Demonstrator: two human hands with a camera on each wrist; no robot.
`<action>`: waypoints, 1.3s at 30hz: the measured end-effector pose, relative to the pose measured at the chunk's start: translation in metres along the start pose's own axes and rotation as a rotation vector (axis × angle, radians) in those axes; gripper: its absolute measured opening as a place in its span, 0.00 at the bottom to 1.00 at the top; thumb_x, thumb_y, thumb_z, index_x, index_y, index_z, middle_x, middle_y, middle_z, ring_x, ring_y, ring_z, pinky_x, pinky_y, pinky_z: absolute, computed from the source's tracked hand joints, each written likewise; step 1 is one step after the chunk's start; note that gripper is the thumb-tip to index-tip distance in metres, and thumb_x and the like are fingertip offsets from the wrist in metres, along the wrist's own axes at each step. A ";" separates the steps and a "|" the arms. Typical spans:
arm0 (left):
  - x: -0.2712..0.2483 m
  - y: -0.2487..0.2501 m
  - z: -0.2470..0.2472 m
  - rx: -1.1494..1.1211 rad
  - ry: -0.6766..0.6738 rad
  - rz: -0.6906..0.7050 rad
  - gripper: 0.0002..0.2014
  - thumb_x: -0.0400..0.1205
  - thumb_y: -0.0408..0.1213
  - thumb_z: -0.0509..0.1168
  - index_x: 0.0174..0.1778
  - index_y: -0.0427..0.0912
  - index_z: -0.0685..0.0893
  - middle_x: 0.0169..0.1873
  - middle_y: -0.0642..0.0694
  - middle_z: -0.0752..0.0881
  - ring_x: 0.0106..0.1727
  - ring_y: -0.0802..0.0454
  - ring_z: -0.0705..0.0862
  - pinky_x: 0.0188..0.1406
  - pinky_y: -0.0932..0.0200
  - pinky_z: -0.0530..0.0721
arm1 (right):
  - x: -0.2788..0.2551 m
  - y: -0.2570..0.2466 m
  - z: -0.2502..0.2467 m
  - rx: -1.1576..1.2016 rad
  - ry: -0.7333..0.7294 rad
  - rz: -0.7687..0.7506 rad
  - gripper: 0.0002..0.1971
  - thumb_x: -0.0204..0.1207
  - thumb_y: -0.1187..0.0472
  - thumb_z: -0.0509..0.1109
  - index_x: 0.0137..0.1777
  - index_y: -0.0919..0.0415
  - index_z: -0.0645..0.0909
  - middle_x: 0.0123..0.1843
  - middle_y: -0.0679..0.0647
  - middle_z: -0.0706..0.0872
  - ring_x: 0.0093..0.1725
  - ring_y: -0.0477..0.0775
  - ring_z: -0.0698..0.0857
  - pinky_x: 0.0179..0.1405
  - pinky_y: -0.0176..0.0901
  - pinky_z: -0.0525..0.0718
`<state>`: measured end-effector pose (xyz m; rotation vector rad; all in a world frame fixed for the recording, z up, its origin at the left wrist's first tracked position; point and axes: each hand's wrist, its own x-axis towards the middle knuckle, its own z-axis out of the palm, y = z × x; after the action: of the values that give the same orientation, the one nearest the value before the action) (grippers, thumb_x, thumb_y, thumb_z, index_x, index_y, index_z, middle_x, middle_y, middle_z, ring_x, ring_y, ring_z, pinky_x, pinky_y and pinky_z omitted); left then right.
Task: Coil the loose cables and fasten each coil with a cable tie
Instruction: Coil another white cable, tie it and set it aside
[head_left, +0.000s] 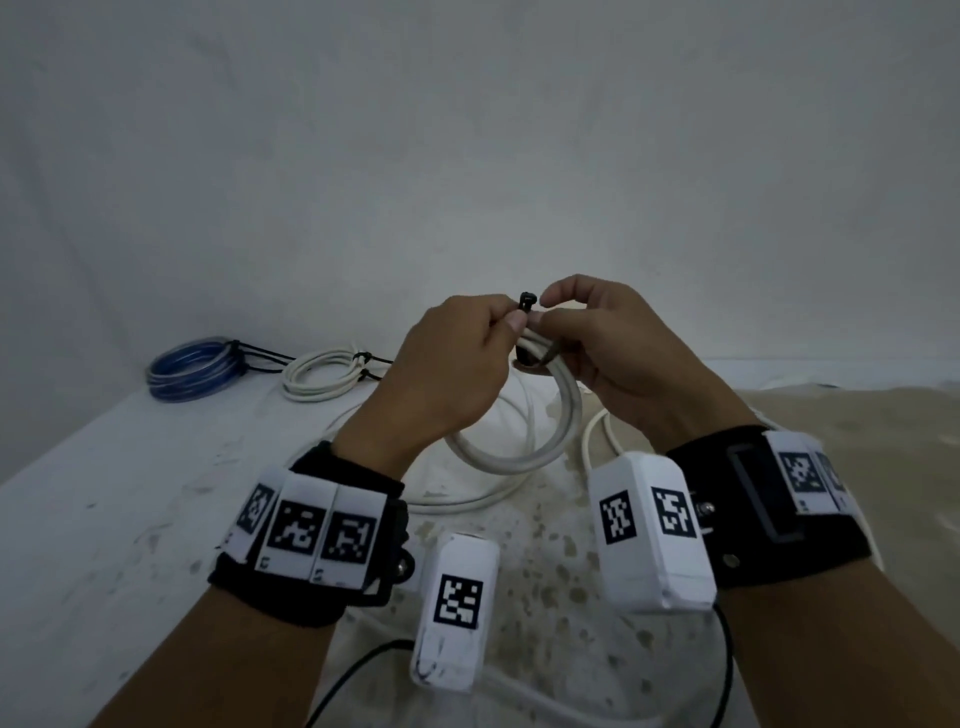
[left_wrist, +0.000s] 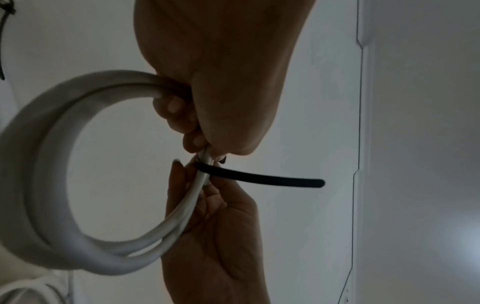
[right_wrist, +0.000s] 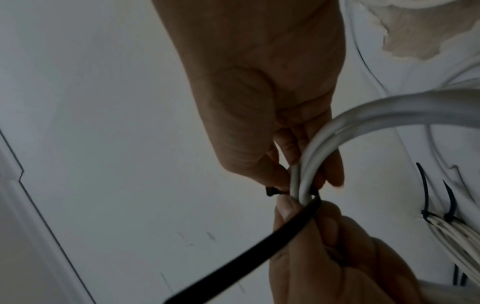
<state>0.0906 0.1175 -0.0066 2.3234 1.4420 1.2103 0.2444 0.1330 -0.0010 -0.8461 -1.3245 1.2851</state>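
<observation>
A white bench (head_left: 104, 519) spreads below a plain pale wall (head_left: 467, 130), its paint worn away to a tan patch (head_left: 831, 415) on the right side. Above the middle of the bench, both hands hold up a white cable coil (head_left: 524, 452) of a few turns, which hangs down in a ring between the wrists. The left hand (head_left: 447, 374) has its fingers curled round the top of the coil, with thumb and forefinger pinching the cable tie there. The right hand (head_left: 613, 353) meets it at the same spot, fingers curled round the turns and thumb pressed against them. More loose white cable (head_left: 467, 501) trails on the bench beneath. At the far left lie a blue cable coil (head_left: 192, 371) and, just to its right, a smaller tied white coil (head_left: 322, 382), each fastened with black ties whose tails stick out. The black cable tie (left_wrist: 259, 178) wraps across the held turns, its head (head_left: 526, 300) standing up between the two thumbs and its long tail jutting free to one side.
</observation>
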 end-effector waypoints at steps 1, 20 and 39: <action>0.000 0.000 0.000 0.008 0.004 -0.008 0.19 0.89 0.41 0.57 0.32 0.63 0.76 0.24 0.54 0.80 0.28 0.56 0.77 0.34 0.55 0.72 | -0.001 -0.001 0.001 0.009 -0.004 0.002 0.08 0.78 0.75 0.69 0.49 0.65 0.74 0.35 0.64 0.87 0.35 0.59 0.88 0.47 0.58 0.91; 0.001 -0.021 -0.030 -0.201 0.313 -0.358 0.12 0.86 0.41 0.60 0.44 0.45 0.88 0.37 0.50 0.87 0.43 0.51 0.85 0.44 0.54 0.80 | -0.008 -0.013 0.027 -0.983 -0.240 -0.438 0.24 0.66 0.50 0.83 0.62 0.38 0.84 0.74 0.45 0.70 0.71 0.42 0.74 0.64 0.40 0.78; -0.001 -0.005 -0.015 -0.277 0.246 -0.410 0.12 0.85 0.41 0.60 0.39 0.47 0.86 0.29 0.51 0.82 0.29 0.53 0.76 0.33 0.58 0.72 | -0.004 -0.012 0.031 -0.898 0.184 -0.516 0.10 0.80 0.64 0.69 0.55 0.57 0.91 0.37 0.47 0.91 0.30 0.33 0.82 0.35 0.20 0.74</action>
<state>0.0761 0.1154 0.0000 1.6433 1.6017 1.4880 0.2174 0.1203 0.0141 -1.0788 -1.8270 0.1619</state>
